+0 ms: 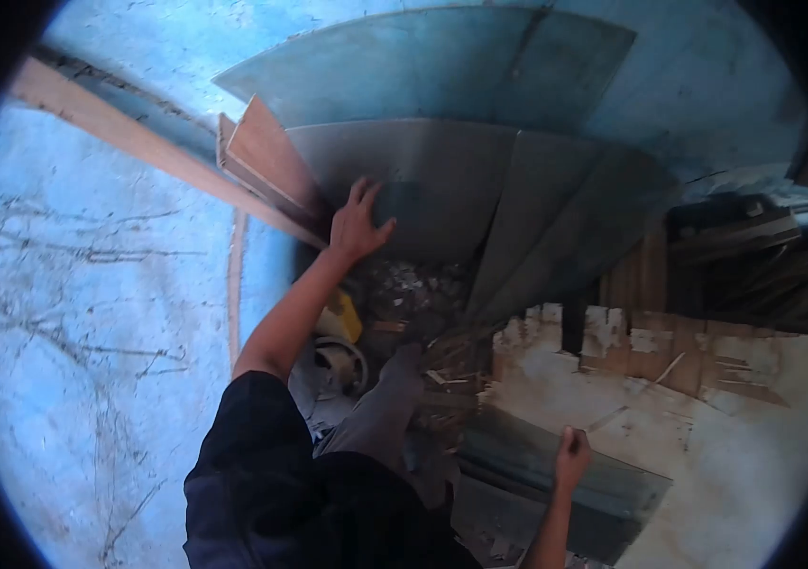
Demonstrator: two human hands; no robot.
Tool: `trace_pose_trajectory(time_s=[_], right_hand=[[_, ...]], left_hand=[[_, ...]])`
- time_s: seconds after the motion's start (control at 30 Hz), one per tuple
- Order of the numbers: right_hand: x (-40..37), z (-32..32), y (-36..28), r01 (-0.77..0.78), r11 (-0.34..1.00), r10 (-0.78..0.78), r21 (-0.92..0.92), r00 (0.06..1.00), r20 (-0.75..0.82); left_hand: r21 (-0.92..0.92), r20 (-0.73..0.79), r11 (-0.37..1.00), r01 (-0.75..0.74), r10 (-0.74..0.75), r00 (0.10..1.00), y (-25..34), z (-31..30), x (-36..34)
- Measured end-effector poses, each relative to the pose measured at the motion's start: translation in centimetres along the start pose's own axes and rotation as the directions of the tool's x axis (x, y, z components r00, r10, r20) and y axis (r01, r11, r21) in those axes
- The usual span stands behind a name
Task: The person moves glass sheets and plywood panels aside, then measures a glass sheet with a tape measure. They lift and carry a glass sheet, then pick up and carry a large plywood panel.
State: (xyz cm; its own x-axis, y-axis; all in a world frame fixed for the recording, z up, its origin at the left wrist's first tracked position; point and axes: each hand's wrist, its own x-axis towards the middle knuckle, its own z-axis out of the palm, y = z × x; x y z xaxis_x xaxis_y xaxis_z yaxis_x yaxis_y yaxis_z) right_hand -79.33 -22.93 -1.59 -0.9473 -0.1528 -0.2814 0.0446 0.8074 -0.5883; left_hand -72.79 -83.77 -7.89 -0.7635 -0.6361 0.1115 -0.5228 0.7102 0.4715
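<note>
My left hand (357,228) reaches forward with its fingers spread, holding nothing. It overlaps the lower left part of a dark grey sheet (404,175) that leans against the blue wall, right by the brown wooden boards (271,156). My right hand (572,455) is low on the right, its fingers closed at the upper edge of a dark, see-through glass pane (617,498). The pane slants over a light, stained panel (736,455). Behind the grey sheet stands a bigger curved glass sheet (442,62), and more dark sheets (556,218) lean to its right.
A long wooden beam (138,142) runs slantwise along the cracked blue wall (91,313) at left. Rubble and wood scraps (447,370) cover the floor near my leg, with a yellow object (345,318) and a round rim beside them. Broken boards (670,346) edge the panel.
</note>
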Motion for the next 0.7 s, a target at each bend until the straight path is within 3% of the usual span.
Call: trace_pose_trajectory(time_s=[0.1,0.17,0.2,0.27,0.3,0.37,0.5,0.63,0.7], right_hand=[[2.0,1.6,-7.8,0.009,1.0,-0.009,0.008,0.997,0.081],[3.9,3.1,-10.8,0.175,0.984,-0.178,0.033,0.965,0.194],[5.1,3.8,-12.0,0.183,0.983,-0.185,0.031,0.962,0.2],[7.6,5.5,-14.0,0.367,0.929,-0.368,0.055,0.89,0.271],[9.1,6.3,-15.0,0.371,0.927,-0.373,0.061,0.885,0.278],[12.3,7.6,-17.7,0.55,0.832,-0.507,-0.073,0.807,0.305],[19.4,9.7,-26.2,0.684,0.724,-0.686,0.083,0.702,0.194],[26.9,11.9,-35.3,0.794,0.608,-0.794,0.019,0.608,0.031],[30.8,14.0,-37.6,0.856,0.511,-0.86,-0.08,0.51,-0.031]], left_hand=[[0.072,-0.018,0.989,-0.126,0.127,0.992,0.0,0.6,7.2],[0.098,-0.044,0.985,-0.146,0.15,0.988,0.0,1.0,10.2],[0.138,-0.065,0.976,-0.168,0.178,0.982,0.0,1.1,11.1],[0.144,-0.068,0.978,-0.149,0.16,0.985,-0.3,1.4,11.9],[0.145,-0.065,0.98,-0.137,0.148,0.987,-0.4,1.7,12.1],[0.177,-0.038,0.977,-0.122,0.131,0.991,-0.2,1.5,11.7],[0.207,0.013,0.973,-0.102,0.101,0.995,0.1,1.3,11.6],[0.194,-0.043,0.973,-0.126,0.137,0.99,-0.2,1.7,12.4],[0.227,-0.01,0.968,-0.106,0.111,0.994,-0.2,1.5,12.6]])
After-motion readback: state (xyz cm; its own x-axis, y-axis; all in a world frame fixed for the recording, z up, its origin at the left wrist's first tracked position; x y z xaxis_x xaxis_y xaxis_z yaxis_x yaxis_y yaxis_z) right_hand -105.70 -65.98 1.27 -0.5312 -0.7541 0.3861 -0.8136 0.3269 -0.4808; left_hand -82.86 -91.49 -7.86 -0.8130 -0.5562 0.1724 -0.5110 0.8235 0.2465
